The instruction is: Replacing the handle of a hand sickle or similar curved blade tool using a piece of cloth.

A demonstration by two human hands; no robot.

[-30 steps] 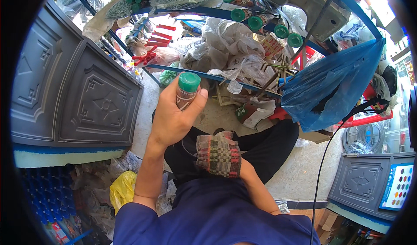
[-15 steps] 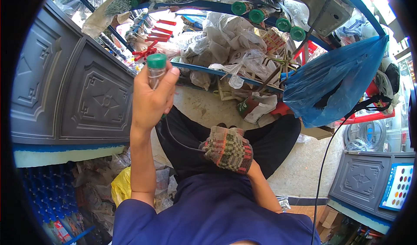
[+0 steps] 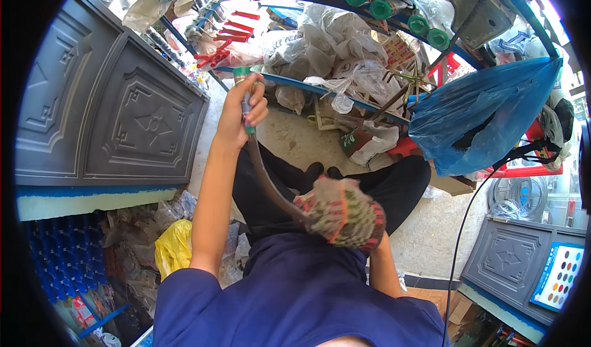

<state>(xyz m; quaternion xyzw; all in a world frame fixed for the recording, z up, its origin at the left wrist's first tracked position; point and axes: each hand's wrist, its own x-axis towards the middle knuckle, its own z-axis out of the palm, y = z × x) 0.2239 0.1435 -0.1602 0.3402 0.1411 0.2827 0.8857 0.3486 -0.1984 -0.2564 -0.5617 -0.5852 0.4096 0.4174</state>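
In front of me on the left, my left hand [image 3: 237,114] is wrapped round the handle of a sickle, its fingers closed. Green ends show above and below the fist, with a clear section between them. The dark, curved blade of the sickle [image 3: 268,179] runs down to the right over my lap. My right hand [image 3: 346,215], covered by a thick knitted glove in grey, red and green check, closes around the blade's far end. That glove is blurred, and it hides the fingers and the blade tip.
Ahead stands a blue-framed rack [image 3: 332,91] packed with plastic bags and green-capped tubes. A blue plastic bag [image 3: 480,119] hangs from its right side. Grey panelled cabinets [image 3: 144,119] line the left. A yellow bag [image 3: 174,248] lies by my left elbow, and a dark cable [image 3: 463,224] drops on the right.
The sickle has turned, so its blade now shows broad side on instead of as a thin line. My left hand has tilted, and the gloved right hand has shifted right. The view has shifted slightly.
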